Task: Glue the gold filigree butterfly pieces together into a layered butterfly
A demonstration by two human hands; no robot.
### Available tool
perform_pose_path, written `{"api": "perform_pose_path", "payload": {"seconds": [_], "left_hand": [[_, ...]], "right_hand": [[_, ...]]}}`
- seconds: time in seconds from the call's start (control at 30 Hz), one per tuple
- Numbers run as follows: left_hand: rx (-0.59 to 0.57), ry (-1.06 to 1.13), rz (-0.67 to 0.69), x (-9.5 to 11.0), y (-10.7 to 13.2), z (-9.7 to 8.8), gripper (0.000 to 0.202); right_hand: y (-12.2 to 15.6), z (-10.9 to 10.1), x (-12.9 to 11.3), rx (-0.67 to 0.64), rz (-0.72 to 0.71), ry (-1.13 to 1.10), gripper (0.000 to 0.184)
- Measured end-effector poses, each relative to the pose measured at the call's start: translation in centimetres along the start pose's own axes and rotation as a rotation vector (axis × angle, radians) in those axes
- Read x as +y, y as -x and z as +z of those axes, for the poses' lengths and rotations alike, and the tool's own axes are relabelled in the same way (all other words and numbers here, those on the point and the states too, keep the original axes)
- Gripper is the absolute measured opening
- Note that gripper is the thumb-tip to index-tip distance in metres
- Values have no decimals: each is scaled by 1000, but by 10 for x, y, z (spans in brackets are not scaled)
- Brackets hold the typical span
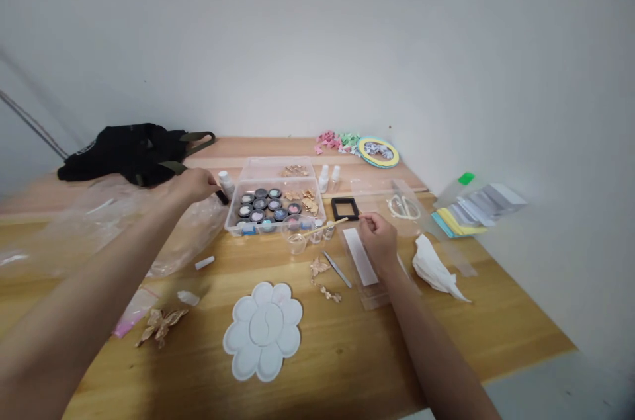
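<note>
My left hand (196, 184) is closed, its fingertips pinching a small black piece (221, 197) beside a white bottle (225, 182). My right hand (378, 235) has its fingers pressed together at the near right corner of a black square frame (334, 210). Left of that frame stands a clear plastic box (231, 225) holding several round pots of coloured powder (259, 204) and gold ornaments (310, 203). A pale stick (325, 227) slants from a clear cup (296, 245) towards the frame. Under my right forearm lies a white strip (360, 256) on clear plastic.
Nearer me are a white flower-shaped palette (265, 324), grey tweezers (337, 269) and gold butterfly ornaments (159, 326). Clear plastic wrap (99, 221) and a black bag (124, 152) lie left. A crumpled tissue (434, 264), scissors (404, 207) and stacked packets (476, 210) are right.
</note>
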State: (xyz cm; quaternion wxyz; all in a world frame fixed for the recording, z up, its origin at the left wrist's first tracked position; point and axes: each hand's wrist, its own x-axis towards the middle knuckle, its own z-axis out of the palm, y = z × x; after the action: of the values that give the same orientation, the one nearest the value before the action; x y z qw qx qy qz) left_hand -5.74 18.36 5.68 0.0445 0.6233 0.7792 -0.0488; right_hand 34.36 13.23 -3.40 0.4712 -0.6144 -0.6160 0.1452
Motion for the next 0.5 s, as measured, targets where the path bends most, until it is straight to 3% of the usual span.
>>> {"api": "perform_pose_path", "payload": {"seconds": [0.33, 0.5], "left_hand": [[30, 24, -53, 5, 9, -17, 39], [48, 18, -21, 6, 6, -15, 38]], "right_hand": [[1, 1, 2, -11, 12, 7, 25], [0, 1, 1, -17, 8, 7, 27]]}}
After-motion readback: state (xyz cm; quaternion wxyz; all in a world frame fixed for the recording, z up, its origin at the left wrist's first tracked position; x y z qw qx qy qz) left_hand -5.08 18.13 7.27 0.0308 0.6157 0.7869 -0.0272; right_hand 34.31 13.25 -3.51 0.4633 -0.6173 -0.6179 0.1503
